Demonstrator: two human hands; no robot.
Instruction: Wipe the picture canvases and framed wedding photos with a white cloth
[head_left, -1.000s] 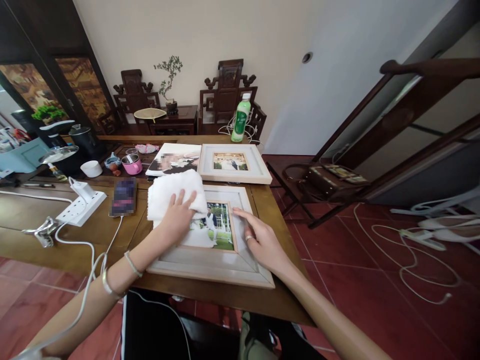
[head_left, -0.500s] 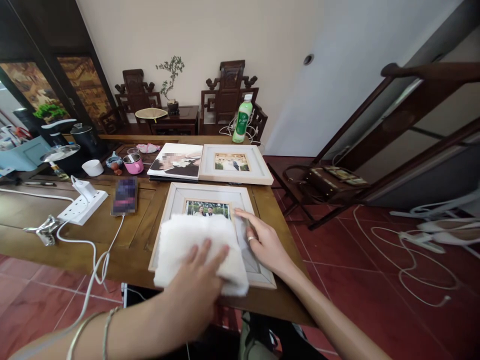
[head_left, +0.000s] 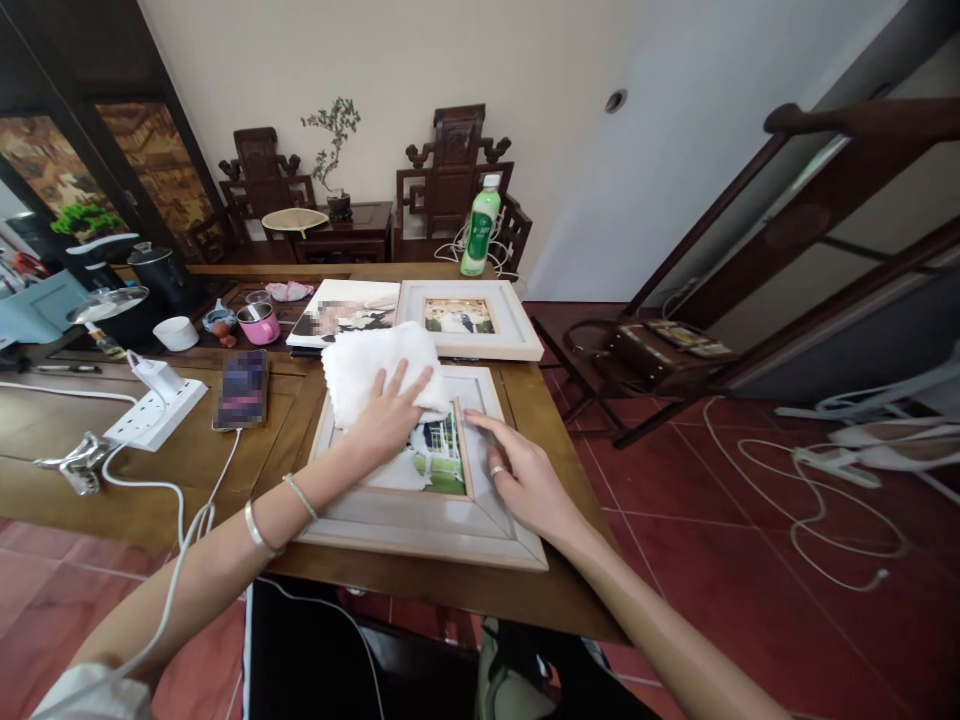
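Observation:
A white picture frame (head_left: pixel 480 525) lies flat at the table's near edge, with a photo (head_left: pixel 448 470) inside a thin wooden inner border. My left hand (head_left: pixel 390 415) is closed on a folded white cloth (head_left: pixel 367 365), its fingers spread over the top and its thumb hidden. The cloth covers the frame's upper left part and much of the photo. On the frame's right side rests my right hand (head_left: pixel 529 475), open, index finger stretched to the inner border and the other fingers partly bent.
Behind lie a second white frame (head_left: pixel 514 320) and a large print (head_left: pixel 315 335). A green bottle (head_left: pixel 480 228) stands at the far edge. Leftward are a phone (head_left: pixel 241 390), a power strip (head_left: pixel 161 412), a pink cup (head_left: pixel 259 325) and trailing white cables.
My left hand and the cloth have moved away from me, from the frame's near part to its upper left. More of the photo's lower part shows. My right hand stays on the frame.

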